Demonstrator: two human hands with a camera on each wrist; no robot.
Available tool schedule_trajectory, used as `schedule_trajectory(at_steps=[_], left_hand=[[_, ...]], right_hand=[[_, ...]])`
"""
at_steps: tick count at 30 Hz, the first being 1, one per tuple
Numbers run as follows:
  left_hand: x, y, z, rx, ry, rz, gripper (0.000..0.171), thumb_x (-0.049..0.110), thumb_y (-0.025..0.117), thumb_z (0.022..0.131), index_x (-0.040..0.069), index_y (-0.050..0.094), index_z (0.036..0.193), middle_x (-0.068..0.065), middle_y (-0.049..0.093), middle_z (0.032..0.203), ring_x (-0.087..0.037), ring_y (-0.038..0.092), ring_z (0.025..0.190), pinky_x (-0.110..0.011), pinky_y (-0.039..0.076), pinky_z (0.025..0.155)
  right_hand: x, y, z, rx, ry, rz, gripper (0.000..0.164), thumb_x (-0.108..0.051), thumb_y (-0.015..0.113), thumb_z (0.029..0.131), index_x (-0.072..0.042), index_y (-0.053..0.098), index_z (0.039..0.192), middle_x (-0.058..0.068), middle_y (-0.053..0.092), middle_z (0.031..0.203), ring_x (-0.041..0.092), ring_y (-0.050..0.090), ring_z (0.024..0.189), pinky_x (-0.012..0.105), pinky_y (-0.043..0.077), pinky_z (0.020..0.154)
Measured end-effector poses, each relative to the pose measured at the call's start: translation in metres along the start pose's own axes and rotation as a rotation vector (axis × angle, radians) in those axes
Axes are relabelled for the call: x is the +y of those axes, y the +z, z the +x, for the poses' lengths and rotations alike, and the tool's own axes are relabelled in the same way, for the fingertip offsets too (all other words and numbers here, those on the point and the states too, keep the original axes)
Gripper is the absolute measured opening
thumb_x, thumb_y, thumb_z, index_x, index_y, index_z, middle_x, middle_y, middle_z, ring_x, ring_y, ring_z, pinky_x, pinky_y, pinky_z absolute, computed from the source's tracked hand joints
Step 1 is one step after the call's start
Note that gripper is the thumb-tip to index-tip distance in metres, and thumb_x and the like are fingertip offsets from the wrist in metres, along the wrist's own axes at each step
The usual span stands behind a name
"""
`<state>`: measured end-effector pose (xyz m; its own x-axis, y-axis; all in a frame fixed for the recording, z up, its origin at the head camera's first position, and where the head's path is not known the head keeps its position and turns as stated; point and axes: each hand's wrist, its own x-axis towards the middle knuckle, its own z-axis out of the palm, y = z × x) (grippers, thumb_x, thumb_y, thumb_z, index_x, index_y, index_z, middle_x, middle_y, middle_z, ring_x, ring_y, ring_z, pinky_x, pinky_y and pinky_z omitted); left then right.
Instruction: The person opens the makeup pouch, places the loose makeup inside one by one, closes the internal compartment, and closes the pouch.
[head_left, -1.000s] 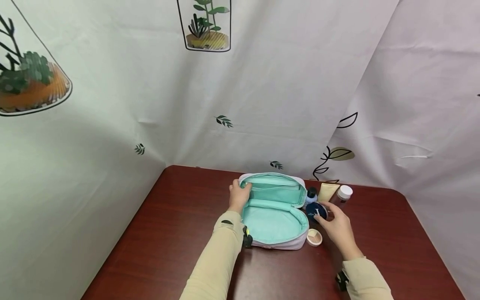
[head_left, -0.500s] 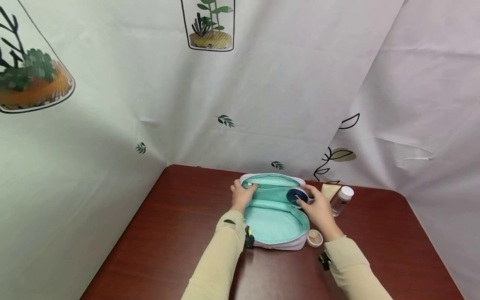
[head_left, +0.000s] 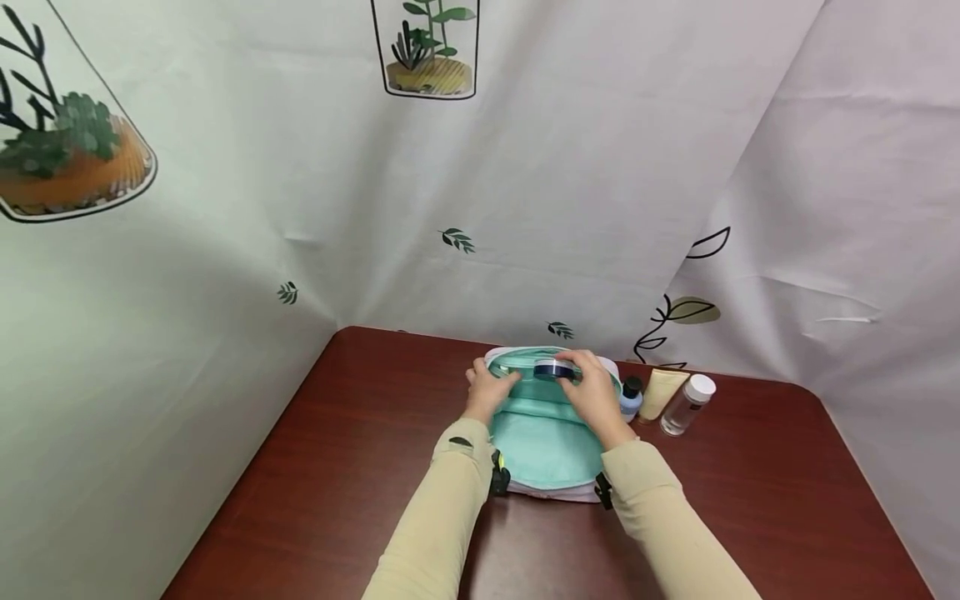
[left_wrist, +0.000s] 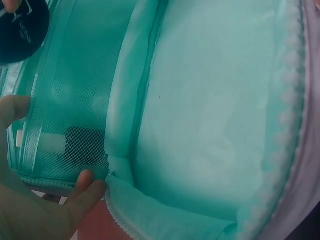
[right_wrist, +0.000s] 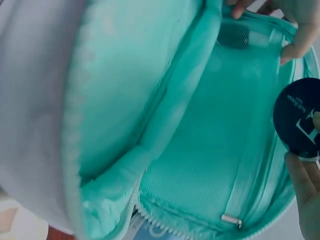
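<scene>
An unzipped cosmetic bag [head_left: 551, 454] with turquoise lining lies spread on the table. My left hand [head_left: 489, 387] grips the left end of its upper half, the thumb at the opening of the mesh pocket [left_wrist: 75, 75] and other fingers at the outer edge. Through the mesh shows a small white-and-black item [left_wrist: 85, 142]. My right hand [head_left: 596, 396] pinches a round dark blue powder case [right_wrist: 295, 117] with white lettering on its lid. The case is held over the pocket's opening, tipped so its rim shows in the head view.
Just right of the bag stand a light blue bottle [head_left: 632, 402] with a black cap, a cream tube [head_left: 662, 393] and a clear bottle [head_left: 684, 410] with a white cap. The red-brown table [head_left: 360, 467] meets patterned cloth walls [head_left: 525, 208] behind and left.
My right hand has carried the powder case leftward from beside the bottles to above the bag's pocket, tilting it. My right forearm now hides the small round palette. The left hand keeps its hold.
</scene>
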<state>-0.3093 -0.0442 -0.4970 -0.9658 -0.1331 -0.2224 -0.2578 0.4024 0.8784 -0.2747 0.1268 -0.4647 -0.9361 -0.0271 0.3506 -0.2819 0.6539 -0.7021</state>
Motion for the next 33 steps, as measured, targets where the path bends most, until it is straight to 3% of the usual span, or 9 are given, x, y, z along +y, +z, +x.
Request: schedule_trajectory(at_steps=[7, 15, 33], left_hand=[[0.001, 0.005, 0.001, -0.023, -0.01, 0.014, 0.075, 0.035, 0.064, 0.083, 0.007, 0.023, 0.139, -0.021, 0.026, 0.132, -0.043, 0.039, 0.111, -0.054, 0.037, 0.088], [-0.001, 0.004, 0.002, -0.028, -0.02, 0.02, 0.076, 0.036, 0.061, 0.086, 0.007, 0.02, 0.142, -0.021, 0.023, 0.135, -0.044, 0.037, 0.114, -0.055, 0.036, 0.088], [-0.001, -0.001, 0.006, -0.049, -0.044, 0.06, 0.069, 0.04, 0.051, 0.091, 0.01, 0.019, 0.144, -0.019, 0.02, 0.139, -0.043, 0.037, 0.116, -0.054, 0.036, 0.09]], right_hand=[[0.002, 0.014, 0.0, 0.025, -0.036, -0.087, 0.033, 0.002, 0.068, 0.08, -0.013, 0.065, 0.109, 0.008, 0.055, 0.115, 0.029, 0.055, 0.1, 0.044, 0.046, 0.076], [0.009, 0.026, -0.005, 0.06, -0.16, -0.203, 0.037, 0.001, 0.072, 0.077, -0.015, 0.067, 0.109, 0.008, 0.058, 0.111, 0.029, 0.05, 0.106, 0.05, 0.036, 0.091], [0.014, 0.031, -0.009, -0.035, -0.112, -0.261, 0.044, -0.006, 0.068, 0.083, -0.014, 0.056, 0.124, 0.008, 0.057, 0.122, 0.028, 0.05, 0.113, 0.049, 0.036, 0.089]])
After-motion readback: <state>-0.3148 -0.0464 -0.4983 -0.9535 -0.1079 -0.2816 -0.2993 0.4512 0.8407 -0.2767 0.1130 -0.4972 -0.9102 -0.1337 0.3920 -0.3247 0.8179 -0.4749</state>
